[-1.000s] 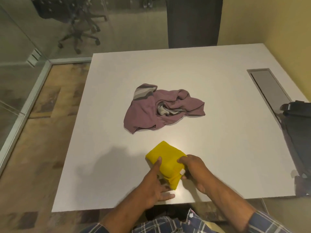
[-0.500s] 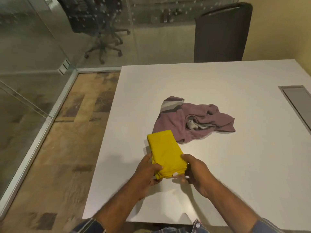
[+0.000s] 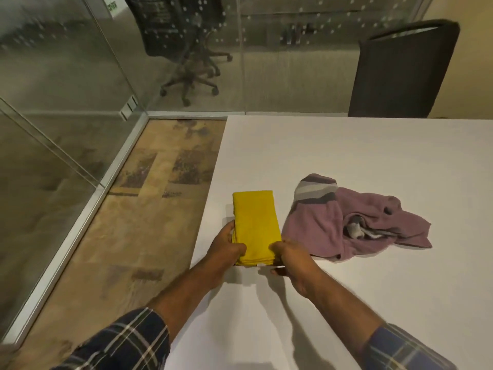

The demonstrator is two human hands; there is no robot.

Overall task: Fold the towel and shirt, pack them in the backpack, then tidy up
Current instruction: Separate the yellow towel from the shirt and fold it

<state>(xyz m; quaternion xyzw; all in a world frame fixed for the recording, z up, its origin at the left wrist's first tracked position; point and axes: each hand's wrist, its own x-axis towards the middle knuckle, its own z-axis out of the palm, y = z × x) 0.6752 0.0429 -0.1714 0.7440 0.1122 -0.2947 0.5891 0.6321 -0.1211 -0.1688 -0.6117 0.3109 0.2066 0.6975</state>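
Note:
A yellow towel (image 3: 254, 222), folded into a narrow rectangle, lies near the left edge of the white table (image 3: 346, 156). My left hand (image 3: 225, 245) grips its near left corner, thumb on top. My right hand (image 3: 290, 259) pinches the near right corner. A crumpled mauve shirt (image 3: 333, 225) with grey stripes lies just right of the towel, apart from both hands. The backpack is out of view.
A dark chair (image 3: 400, 70) stands at the table's far side. Glass walls (image 3: 66, 76) enclose the left, with an office chair (image 3: 186, 49) beyond them. Bare floor (image 3: 133, 222) lies left of the table edge.
Both hands carried the folded towel left, toward the table's left edge, and squared it lengthwise. The view swung left, so the backpack and the table's cable tray dropped out of sight.

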